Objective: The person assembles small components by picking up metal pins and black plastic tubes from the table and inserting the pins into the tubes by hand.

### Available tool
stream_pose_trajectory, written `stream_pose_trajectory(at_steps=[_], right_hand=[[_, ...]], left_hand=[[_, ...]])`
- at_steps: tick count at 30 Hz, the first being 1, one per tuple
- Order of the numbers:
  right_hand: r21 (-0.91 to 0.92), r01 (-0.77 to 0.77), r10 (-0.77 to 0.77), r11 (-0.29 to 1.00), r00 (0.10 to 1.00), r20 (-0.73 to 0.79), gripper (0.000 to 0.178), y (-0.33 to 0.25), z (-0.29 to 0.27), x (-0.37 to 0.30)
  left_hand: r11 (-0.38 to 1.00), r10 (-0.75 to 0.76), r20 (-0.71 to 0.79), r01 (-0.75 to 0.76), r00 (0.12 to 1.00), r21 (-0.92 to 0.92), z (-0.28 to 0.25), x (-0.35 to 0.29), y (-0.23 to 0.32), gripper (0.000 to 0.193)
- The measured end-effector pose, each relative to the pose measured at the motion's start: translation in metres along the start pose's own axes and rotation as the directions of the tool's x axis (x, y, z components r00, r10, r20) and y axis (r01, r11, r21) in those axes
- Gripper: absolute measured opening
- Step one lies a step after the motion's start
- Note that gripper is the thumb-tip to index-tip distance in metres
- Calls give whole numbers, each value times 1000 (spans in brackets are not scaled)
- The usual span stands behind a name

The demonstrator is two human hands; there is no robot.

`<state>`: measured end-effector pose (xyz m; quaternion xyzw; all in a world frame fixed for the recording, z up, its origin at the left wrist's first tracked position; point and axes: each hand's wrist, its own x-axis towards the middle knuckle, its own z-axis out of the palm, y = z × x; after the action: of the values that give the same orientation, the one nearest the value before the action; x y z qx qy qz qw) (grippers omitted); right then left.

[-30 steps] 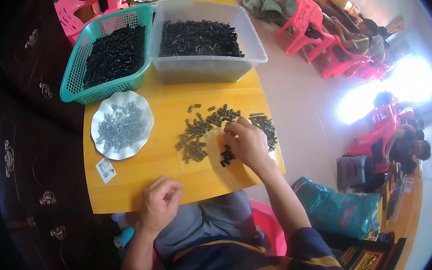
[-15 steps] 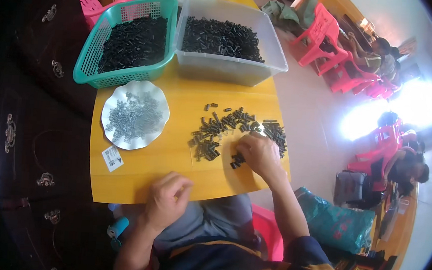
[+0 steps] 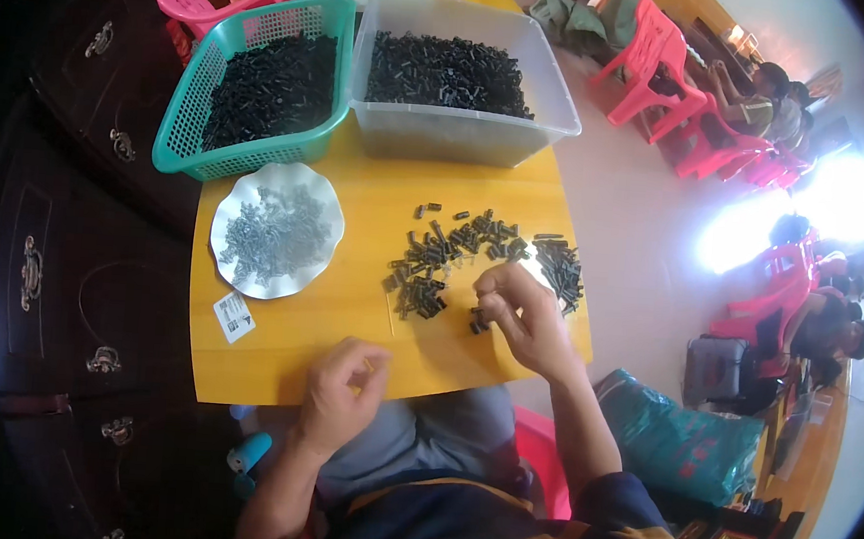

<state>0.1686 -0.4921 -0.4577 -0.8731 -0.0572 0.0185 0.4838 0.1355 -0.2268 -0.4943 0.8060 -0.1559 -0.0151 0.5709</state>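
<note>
Above the right part of the yellow table, my right hand (image 3: 531, 321) is closed with thumb and bent fingers together; what it pinches, if anything, is too small to make out. Around and below it lie small black tube-like pieces (image 3: 420, 297) in a loose arc, and a denser heap (image 3: 560, 273) sits just beyond its knuckles. My left hand (image 3: 341, 388) rests at the table's near edge, fingers curled toward the thumb, and anything held there is hidden. A white wavy-rimmed plate (image 3: 327, 224) of small clear pieces (image 3: 272, 233) stands to the left.
At the back of the yellow table (image 3: 295, 360) stand a green basket (image 3: 176, 131) and a clear plastic tub (image 3: 451, 136), both filled with black pieces. A white label card (image 3: 233, 317) lies below the plate. Dark drawers (image 3: 51, 273) border the left; pink chairs (image 3: 647, 64) and seated people are at right.
My right hand has lifted a little from the black pieces, and its thumb shows more. My left hand stays at the table edge, fingers still curled. The whole view has shifted slightly.
</note>
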Motion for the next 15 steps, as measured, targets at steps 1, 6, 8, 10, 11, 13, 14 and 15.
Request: stream_pose_trajectory(at_steps=[1,6,8,10,11,13,14,15], right_hand=[[210,-6,1,978,1000,24,15,3,5,-7],[754,-161,6,637,979,204,13,15,24,-33],[780,-192,25,596,975,221,12,20,27,-37],[805,-212,38,554,973,230,12,23,27,-38],[811,-208,29,546,973,230,13,24,27,-39],[826,-197,22,528,975,219,16,25,27,-41],[834,-197,39,515,978,206,21,24,27,-42],[843,-194,50,502,979,196,25,23,28,-42]], left_hand=[[999,-32,-8,32,999,-41,2,1,3,15],[997,-51,25,52,998,-51,7,13,23,19],[993,-8,5,8,1000,-121,13,20,30,22],[996,7,27,-4,1000,-90,16,28,37,23],[997,25,42,-22,999,-74,18,32,41,25],[997,17,60,-13,998,-76,24,38,47,24],[996,11,66,-5,998,-90,28,41,49,23],[997,15,74,-9,997,-76,31,42,52,23]])
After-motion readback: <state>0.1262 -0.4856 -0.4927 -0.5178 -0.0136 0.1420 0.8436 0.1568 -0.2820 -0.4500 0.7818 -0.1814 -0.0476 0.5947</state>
